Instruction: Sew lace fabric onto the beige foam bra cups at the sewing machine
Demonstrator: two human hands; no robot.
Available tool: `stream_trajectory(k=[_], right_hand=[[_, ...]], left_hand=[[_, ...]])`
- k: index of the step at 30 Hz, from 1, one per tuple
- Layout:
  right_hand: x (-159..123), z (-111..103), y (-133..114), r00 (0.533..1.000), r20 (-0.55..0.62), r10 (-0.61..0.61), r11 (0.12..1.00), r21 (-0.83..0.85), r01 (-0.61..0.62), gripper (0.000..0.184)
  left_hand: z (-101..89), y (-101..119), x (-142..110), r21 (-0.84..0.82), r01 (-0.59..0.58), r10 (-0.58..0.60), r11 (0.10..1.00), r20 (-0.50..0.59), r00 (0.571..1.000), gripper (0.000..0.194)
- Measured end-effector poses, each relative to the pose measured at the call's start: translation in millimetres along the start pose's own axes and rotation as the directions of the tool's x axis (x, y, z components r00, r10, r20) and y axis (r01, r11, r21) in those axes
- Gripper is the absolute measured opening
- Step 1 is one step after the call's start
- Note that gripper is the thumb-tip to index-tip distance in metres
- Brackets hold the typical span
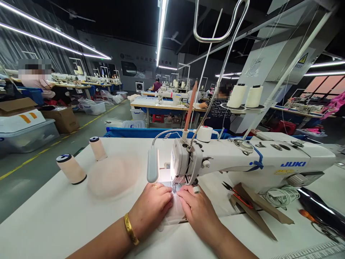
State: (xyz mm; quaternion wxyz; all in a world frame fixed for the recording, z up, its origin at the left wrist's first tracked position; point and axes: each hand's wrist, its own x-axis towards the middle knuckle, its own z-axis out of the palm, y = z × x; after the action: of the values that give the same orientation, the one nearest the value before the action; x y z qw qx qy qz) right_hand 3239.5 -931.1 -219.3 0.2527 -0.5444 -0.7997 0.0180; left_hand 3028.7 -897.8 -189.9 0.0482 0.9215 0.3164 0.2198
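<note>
Just left of the presser foot [174,187] of a white sewing machine [229,158], my left hand [153,203] is closed with curled fingers on a thin sheer white fabric [175,212]. On the foot's other side my right hand [195,205] pinches the same fabric, its fingertips close to the needle area. The cloth runs between both hands under the foot; its edges are hard to make out against the white table [107,230]. A pale peach, see-through piece of material [114,176] lies on the table to the left, slightly blurred.
Two peach thread cones [71,169] stand at the table's left. A grey lamp [153,164] hangs beside the machine head. To the right lie thread snips [238,194], brown card pieces [252,212], a coiled white cable [281,194] and scissors [323,230]. Other people sit at machines behind.
</note>
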Motion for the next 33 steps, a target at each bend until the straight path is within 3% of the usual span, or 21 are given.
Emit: stream_trajectory(k=[9, 13, 14, 17, 18, 21, 26, 30, 33], right_hand=[[1, -4, -2, 1.000, 0.024, 0.008, 0.999, 0.032, -0.009, 0.034], [-3, -9, 0, 0.999, 0.009, -0.032, 0.996, 0.078, 0.031, 0.036], [-5, -12, 0, 0.998, 0.000, -0.058, 0.993, 0.103, 0.058, 0.038], [-10, -22, -1, 0.984, -0.012, -0.176, 0.968, 0.182, 0.175, 0.046], [-11, -24, -2, 0.977, -0.007, -0.212, 0.957, 0.203, 0.209, 0.045], [-11, -27, -5, 0.968, 0.009, -0.251, 0.942, 0.235, 0.242, 0.031], [-6, -21, -8, 0.988, -0.031, -0.149, 0.924, 0.351, 0.150, 0.020], [-3, -20, -12, 0.999, -0.043, 0.003, 0.868, 0.497, 0.019, 0.019], [-1, -20, -15, 0.993, -0.009, 0.121, 0.818, 0.567, -0.094, 0.022]], left_hand=[[-1.8, 1, 3, -0.018, 0.021, -0.020, 1.000, 0.051, 0.998, 0.023], [-15.0, 11, -1, -0.030, 0.076, -0.073, 0.997, 0.094, 0.993, 0.007], [-19.6, 16, -3, -0.046, 0.091, -0.085, 0.995, 0.116, 0.990, 0.011], [-29.4, 28, -12, -0.092, 0.120, -0.102, 0.988, 0.177, 0.979, 0.049], [-29.7, 31, -15, -0.093, 0.120, -0.101, 0.988, 0.184, 0.978, 0.050], [-20.7, 33, -21, -0.056, 0.077, -0.070, 0.995, 0.119, 0.990, 0.015], [-0.2, 25, -10, -0.121, 0.174, -0.179, 0.977, -0.024, 0.984, 0.019], [1.1, 23, 5, -0.258, 0.262, -0.268, 0.930, 0.015, 0.963, 0.012], [0.4, 17, 8, -0.218, 0.254, -0.258, 0.942, 0.010, 0.966, 0.020]])
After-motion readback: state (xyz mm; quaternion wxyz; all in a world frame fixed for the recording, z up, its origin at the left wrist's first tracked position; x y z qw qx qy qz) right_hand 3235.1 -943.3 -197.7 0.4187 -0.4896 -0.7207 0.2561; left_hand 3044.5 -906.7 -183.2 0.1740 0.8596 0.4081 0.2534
